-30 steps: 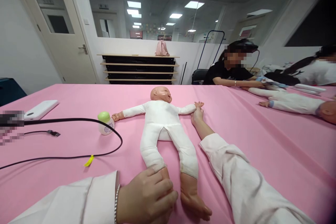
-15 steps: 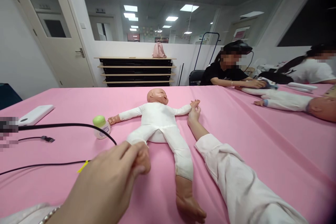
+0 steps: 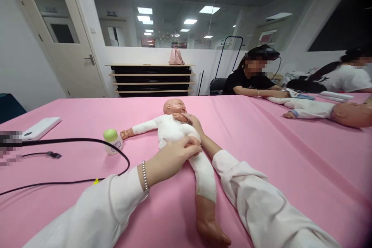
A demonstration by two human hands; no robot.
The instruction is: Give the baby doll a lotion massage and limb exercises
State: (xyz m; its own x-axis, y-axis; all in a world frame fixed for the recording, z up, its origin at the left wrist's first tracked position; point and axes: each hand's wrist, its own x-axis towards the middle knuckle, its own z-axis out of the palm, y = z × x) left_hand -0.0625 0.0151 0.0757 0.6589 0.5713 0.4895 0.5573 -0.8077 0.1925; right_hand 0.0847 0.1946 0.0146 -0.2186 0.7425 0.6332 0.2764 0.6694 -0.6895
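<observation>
As left hand (image 3: 171,158) clasps cloth-bodied doll (image 3: 171,133) at hip, right hand (image 3: 190,120) touches vinyl neck (image 3: 176,115).

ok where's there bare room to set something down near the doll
The widest bare stretch of pink tablecloth runs right of the right sleeve, up to the second doll. A narrower strip lies beyond the doll's head. It's crowded over the doll's torso, under the left hand and right hand, and around the lotion bottle and black cable.

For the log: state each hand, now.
Left hand: closed, holding the doll at its middle.
Right hand: open, fingers spread on the doll's upper chest, under the chin.
</observation>
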